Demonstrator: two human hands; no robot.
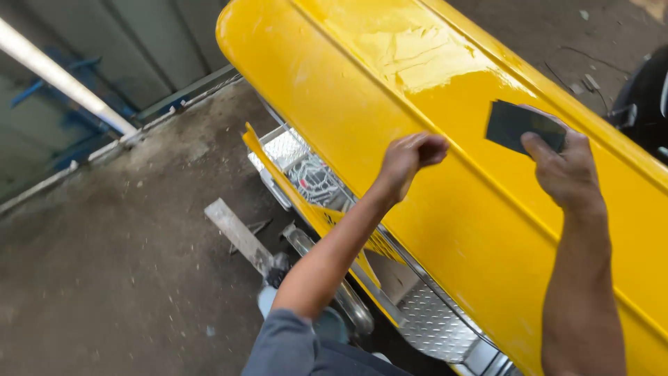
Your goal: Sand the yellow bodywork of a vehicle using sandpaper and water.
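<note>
A glossy yellow vehicle body panel (390, 90) fills the upper right of the head view, wet and shiny near its top. My right hand (567, 167) presses a dark flat rectangular pad (518, 124) against the panel. My left hand (410, 157) is curled into a fist, knuckles resting on the panel's lower ridge, nothing visible in it.
Below the panel sits a metal tread-plate step (435, 324) and a chrome tube (348, 296). A flat metal bar (240, 237) lies on the dusty concrete floor (118, 257). A corrugated wall (139, 42) with a pale pole (62, 80) stands at the far left. A dark object (647, 104) is at the right edge.
</note>
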